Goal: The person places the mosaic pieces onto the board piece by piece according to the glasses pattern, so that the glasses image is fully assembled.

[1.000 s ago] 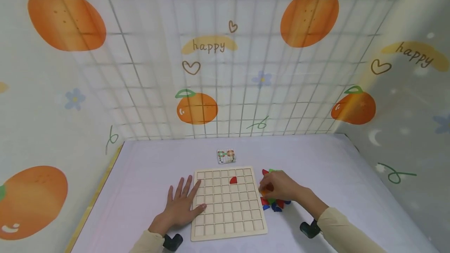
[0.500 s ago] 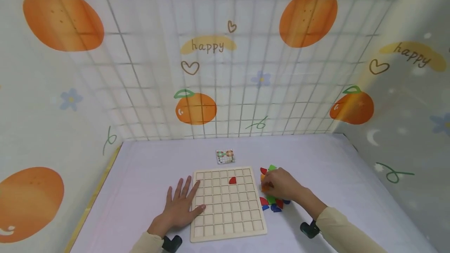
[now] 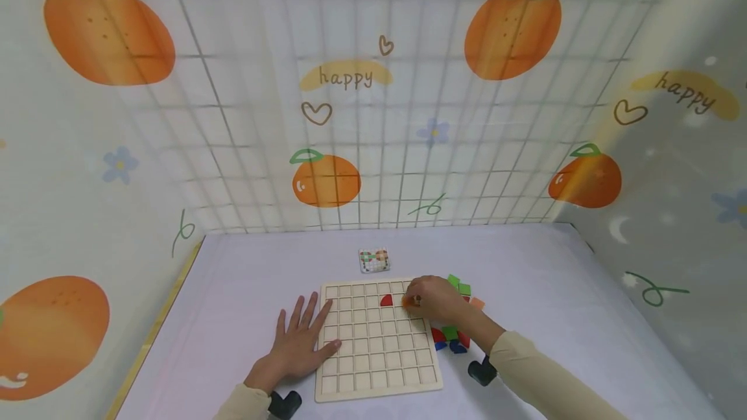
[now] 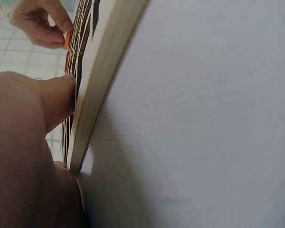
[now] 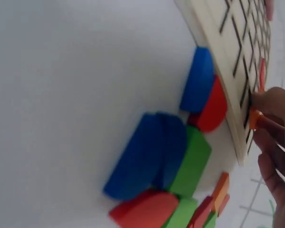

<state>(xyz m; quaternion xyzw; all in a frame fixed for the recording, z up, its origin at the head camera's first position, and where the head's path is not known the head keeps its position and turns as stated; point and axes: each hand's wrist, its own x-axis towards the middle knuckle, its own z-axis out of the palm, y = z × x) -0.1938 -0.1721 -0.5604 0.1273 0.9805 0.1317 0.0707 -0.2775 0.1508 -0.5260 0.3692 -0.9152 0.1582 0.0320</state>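
Observation:
A pale wooden board (image 3: 376, 358) with a square grid lies on the table. My left hand (image 3: 297, 344) is spread flat at its left edge, thumb and index fingertip resting on the grid. My right hand (image 3: 434, 302) is over the board's upper right and pinches a small orange block (image 5: 254, 118) between thumb and fingers, close over the cells. A red quarter-round piece (image 3: 386, 301) sits in a cell just left of it. The right wrist view shows blue pieces (image 5: 137, 159) and a green block (image 5: 191, 161) beside the board's edge.
A small printed pattern card (image 3: 374, 260) lies behind the board. The pile to the board's right includes green squares (image 3: 454, 280), an orange piece (image 3: 477, 303) and a red piece (image 3: 438, 336). A patterned curtain (image 3: 403, 148) rises behind the table.
My right hand has moved left from the loose pile to over the board, carrying an orange block. My left hand and the red piece on the grid stay in place.

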